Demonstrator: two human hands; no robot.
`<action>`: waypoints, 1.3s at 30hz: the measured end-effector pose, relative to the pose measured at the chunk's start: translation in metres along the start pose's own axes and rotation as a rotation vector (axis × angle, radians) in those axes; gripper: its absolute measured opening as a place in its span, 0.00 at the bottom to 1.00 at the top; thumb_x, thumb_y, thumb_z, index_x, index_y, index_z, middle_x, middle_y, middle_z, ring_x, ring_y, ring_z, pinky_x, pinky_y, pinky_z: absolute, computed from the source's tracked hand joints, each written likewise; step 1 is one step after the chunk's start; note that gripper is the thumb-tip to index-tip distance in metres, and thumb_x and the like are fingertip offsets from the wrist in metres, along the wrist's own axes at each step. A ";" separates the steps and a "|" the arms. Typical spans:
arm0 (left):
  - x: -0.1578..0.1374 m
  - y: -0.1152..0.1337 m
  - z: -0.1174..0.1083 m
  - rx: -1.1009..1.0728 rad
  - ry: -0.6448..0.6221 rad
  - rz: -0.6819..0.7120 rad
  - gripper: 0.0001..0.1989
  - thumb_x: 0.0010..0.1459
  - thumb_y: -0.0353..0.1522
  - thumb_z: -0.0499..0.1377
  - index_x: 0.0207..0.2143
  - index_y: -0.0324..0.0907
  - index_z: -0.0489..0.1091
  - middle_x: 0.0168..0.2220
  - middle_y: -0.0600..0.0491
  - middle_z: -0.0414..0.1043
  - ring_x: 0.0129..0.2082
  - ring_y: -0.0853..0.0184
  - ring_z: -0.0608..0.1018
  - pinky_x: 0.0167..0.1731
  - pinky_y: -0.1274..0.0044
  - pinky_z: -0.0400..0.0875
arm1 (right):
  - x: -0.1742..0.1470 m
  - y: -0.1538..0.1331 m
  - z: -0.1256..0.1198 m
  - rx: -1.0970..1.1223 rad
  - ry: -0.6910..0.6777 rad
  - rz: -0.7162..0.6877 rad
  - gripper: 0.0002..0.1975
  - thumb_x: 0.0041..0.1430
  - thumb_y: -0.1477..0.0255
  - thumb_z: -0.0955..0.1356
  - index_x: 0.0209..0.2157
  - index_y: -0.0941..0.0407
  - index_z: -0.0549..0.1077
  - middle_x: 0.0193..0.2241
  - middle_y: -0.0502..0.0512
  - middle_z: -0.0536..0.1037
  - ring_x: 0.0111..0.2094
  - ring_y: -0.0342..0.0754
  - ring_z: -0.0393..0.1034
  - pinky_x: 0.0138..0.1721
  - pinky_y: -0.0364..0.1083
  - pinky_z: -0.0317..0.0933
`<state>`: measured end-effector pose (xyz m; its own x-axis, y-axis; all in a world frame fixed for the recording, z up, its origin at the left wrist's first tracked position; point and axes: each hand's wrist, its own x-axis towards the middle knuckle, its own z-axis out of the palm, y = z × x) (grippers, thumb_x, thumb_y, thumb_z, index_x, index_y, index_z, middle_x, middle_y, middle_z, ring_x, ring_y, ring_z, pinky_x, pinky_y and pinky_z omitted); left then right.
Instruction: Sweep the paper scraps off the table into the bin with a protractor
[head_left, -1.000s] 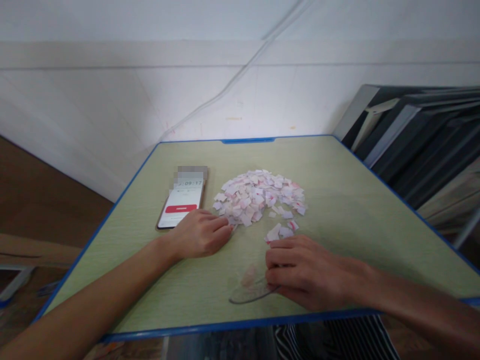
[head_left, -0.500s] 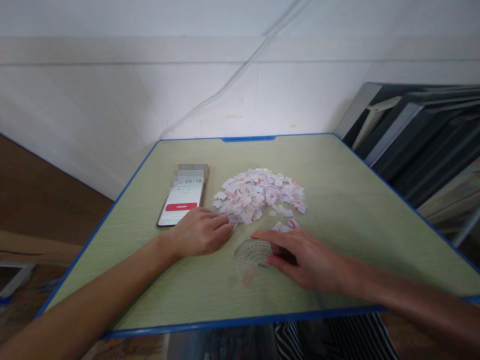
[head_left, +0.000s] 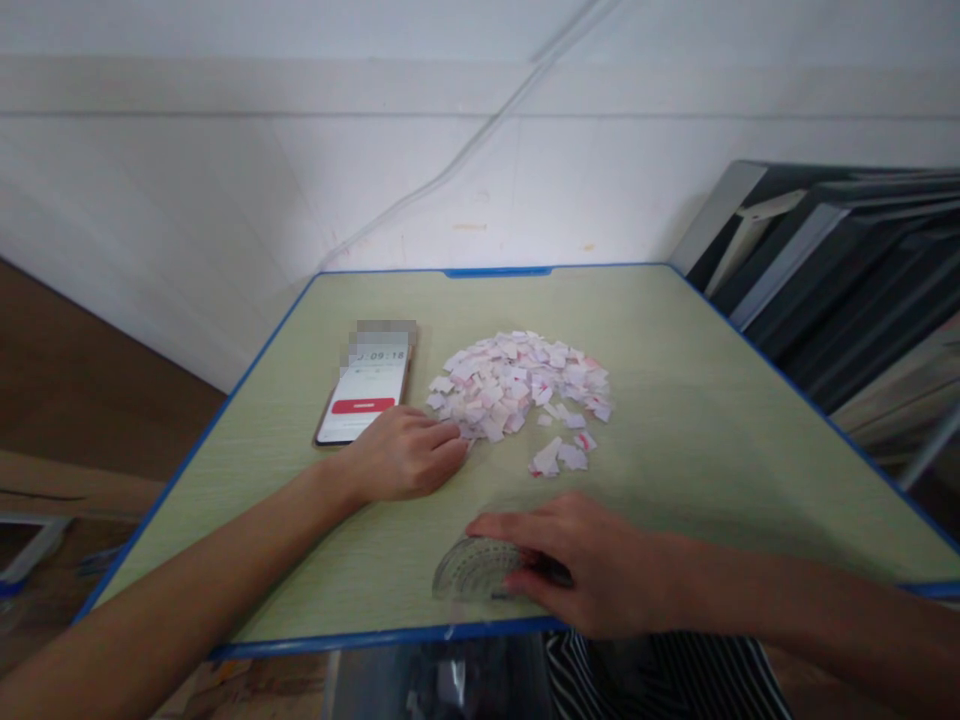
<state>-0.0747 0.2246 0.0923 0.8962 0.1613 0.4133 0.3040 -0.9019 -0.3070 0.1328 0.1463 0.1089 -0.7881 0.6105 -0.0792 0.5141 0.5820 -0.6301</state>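
Note:
My right hand (head_left: 581, 565) grips a clear protractor (head_left: 478, 570) between thumb and fingers, low over the table's front edge. The protractor's rounded side faces away from me, and its printed scale shows through. My left hand (head_left: 412, 452) rests on the table with curled fingers, its fingertips at the near left edge of a heap of small white and pink paper scraps (head_left: 517, 380). Whatever may be under those fingers is hidden. Between my hands and the heap lies a small separate group of scraps (head_left: 574, 457).
A phone (head_left: 360, 390) showing a running timer lies left of the heap. The pale table (head_left: 712, 400) has a blue rim. Below its front edge, a clear container (head_left: 442, 685) sits by striped cloth (head_left: 660, 675). Dark flat panels (head_left: 847, 270) lean at right; a cable (head_left: 465, 155) crosses the wall.
My right hand has drawn the protractor toward me and slightly left, to the front edge. A pinkish scrap by the protractor is no longer visible. My left hand stays in place.

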 end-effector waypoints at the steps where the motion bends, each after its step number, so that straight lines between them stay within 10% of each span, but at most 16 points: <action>1: 0.000 0.000 0.000 0.001 0.000 0.000 0.19 0.60 0.25 0.42 0.17 0.40 0.60 0.15 0.57 0.59 0.14 0.72 0.60 0.14 0.77 0.53 | -0.001 0.000 0.001 -0.012 -0.008 -0.020 0.21 0.54 0.74 0.63 0.51 0.56 0.64 0.26 0.52 0.77 0.24 0.43 0.66 0.28 0.42 0.55; 14: -0.001 -0.001 0.002 -0.023 0.009 -0.009 0.19 0.61 0.26 0.42 0.17 0.41 0.59 0.15 0.58 0.58 0.13 0.73 0.59 0.14 0.78 0.54 | -0.004 0.005 0.003 -0.092 -0.030 -0.169 0.20 0.57 0.72 0.61 0.52 0.55 0.62 0.26 0.50 0.76 0.25 0.43 0.67 0.29 0.42 0.55; 29: -0.003 0.000 -0.003 0.056 0.044 -0.008 0.19 0.61 0.26 0.41 0.18 0.40 0.60 0.15 0.58 0.58 0.13 0.72 0.61 0.13 0.77 0.52 | 0.046 0.003 0.013 -0.430 0.257 -0.414 0.16 0.61 0.78 0.57 0.50 0.60 0.64 0.35 0.57 0.74 0.37 0.45 0.66 0.35 0.46 0.60; 39: -0.005 0.000 -0.001 0.070 0.037 0.001 0.17 0.59 0.26 0.42 0.19 0.40 0.59 0.16 0.58 0.60 0.14 0.73 0.62 0.14 0.78 0.54 | 0.034 -0.007 0.008 -0.464 0.026 -0.538 0.17 0.62 0.76 0.56 0.53 0.56 0.61 0.29 0.52 0.73 0.31 0.43 0.64 0.34 0.44 0.57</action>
<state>-0.0789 0.2234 0.0908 0.8843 0.1448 0.4439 0.3263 -0.8716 -0.3657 0.0998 0.1587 0.1044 -0.9677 0.1833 0.1729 0.1515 0.9716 -0.1820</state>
